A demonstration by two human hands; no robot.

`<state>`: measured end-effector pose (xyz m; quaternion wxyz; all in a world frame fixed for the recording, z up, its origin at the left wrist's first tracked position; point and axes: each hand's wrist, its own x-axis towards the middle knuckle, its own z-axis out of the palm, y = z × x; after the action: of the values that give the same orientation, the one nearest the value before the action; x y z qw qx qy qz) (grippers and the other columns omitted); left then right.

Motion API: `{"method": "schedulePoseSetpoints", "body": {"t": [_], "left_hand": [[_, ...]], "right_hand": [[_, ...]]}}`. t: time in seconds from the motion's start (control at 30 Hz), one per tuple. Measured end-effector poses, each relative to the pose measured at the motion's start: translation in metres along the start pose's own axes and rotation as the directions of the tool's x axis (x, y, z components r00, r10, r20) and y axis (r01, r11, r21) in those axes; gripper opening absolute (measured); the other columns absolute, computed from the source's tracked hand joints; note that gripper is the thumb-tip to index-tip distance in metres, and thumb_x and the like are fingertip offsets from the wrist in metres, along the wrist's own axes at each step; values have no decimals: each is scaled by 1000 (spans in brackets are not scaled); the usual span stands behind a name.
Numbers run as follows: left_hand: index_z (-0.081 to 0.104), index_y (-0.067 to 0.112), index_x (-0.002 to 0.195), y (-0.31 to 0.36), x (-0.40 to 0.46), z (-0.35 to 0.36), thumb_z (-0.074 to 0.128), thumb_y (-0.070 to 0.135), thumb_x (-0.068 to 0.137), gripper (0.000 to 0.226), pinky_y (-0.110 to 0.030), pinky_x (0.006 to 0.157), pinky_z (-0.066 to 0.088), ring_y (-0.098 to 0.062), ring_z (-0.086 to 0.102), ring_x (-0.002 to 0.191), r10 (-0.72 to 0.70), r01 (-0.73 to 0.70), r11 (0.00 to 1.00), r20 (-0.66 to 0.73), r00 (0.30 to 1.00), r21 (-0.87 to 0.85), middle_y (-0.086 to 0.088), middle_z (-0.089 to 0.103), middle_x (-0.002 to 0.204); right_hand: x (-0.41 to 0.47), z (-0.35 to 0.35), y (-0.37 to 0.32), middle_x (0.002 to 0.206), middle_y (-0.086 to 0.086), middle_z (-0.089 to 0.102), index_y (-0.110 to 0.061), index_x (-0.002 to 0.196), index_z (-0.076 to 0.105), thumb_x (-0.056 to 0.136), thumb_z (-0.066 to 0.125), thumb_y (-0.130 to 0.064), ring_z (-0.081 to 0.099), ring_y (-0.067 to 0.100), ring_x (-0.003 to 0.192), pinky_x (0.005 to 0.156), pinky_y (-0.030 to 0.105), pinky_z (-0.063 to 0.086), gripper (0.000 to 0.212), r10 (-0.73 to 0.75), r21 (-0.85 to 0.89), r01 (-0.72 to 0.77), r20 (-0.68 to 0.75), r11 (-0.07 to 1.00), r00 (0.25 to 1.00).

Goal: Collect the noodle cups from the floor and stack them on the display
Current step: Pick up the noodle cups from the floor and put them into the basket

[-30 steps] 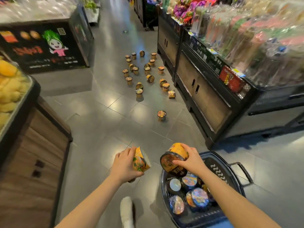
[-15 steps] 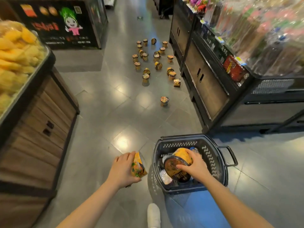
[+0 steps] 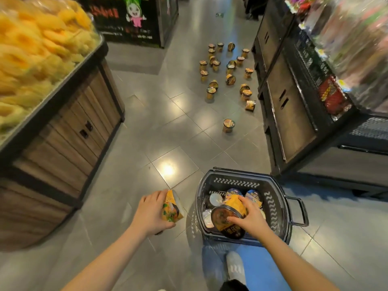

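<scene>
The right hand (image 3: 249, 220) curled its fingers around a noodle cup (image 3: 228, 217) over the basket (image 3: 275, 198). The left hand (image 3: 152, 211) gripped another cup (image 3: 171, 207) beside it.

Noodle cup (image 3: 230, 215): orange wall, dark brown lid.
Basket (image 3: 235, 182): black, white zigzag slots.
Floor (image 3: 159, 127): grey tiles.
Cabinet (image 3: 63, 131): brown wood grain, black trim.
Shoe (image 3: 235, 267): white.

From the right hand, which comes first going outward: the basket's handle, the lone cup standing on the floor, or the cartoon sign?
1. Basket handle, just right of the right hand.
2. Lone cup, standing ahead up the aisle.
3. Cartoon sign, far ahead on the left.
</scene>
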<state>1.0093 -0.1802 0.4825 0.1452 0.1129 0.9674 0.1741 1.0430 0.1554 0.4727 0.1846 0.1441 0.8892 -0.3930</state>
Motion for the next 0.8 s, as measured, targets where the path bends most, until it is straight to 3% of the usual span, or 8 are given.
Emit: {"method": "schedulePoseSetpoints", "body": {"t": [0.23, 0.4, 0.57, 0.7, 0.8], "left_hand": [[31, 22, 149, 34, 15, 56, 52, 78, 47, 118, -36, 107, 31, -21, 44, 130, -365, 351, 926, -89, 927, -139, 2, 47, 141], [26, 21, 151, 54, 23, 114, 77, 65, 59, 114, -36, 109, 27, -23, 41, 133, -543, 523, 830, -66, 837, -196, 0, 43, 144], [29, 21, 151, 50, 20, 202, 71, 68, 56, 114, -38, 109, 29, -24, 43, 131, -664, 640, 725, -11, 748, -255, 1, 45, 143], [44, 19, 142, 35, 15, 282, 56, 77, 46, 113, -44, 101, 40, -27, 55, 119, -730, 699, 664, -25, 683, -263, -1, 57, 131], [43, 16, 142, 28, 14, 330, 75, 69, 48, 113, -44, 102, 40, -27, 54, 119, -771, 741, 618, -17, 637, -263, -3, 56, 133]], "right_hand": [[98, -33, 24, 137, 3, 38, -27, 147, 35, 68, 84, -44, 37, 19, 130, 106, 31, 32, 94, -120, -144, 156, 232, 977, 965], [163, -20, 58, 135, 0, 34, -29, 148, 33, 69, 84, -42, 42, 21, 127, 109, 39, 38, 95, -151, -194, 234, 366, 953, 918], [224, 35, 112, 134, 2, 36, -29, 147, 34, 68, 84, -44, 43, 22, 125, 105, 38, 39, 94, -174, -245, 303, 436, 921, 883], [265, 99, 169, 134, 5, 36, -23, 146, 37, 69, 84, -43, 37, 17, 123, 98, 24, 31, 92, -194, -289, 387, 523, 875, 830], [289, 146, 214, 146, 12, 29, -24, 150, 30, 73, 80, -46, 32, 31, 134, 108, 39, 34, 94, -186, -343, 439, 571, 831, 799]]}}
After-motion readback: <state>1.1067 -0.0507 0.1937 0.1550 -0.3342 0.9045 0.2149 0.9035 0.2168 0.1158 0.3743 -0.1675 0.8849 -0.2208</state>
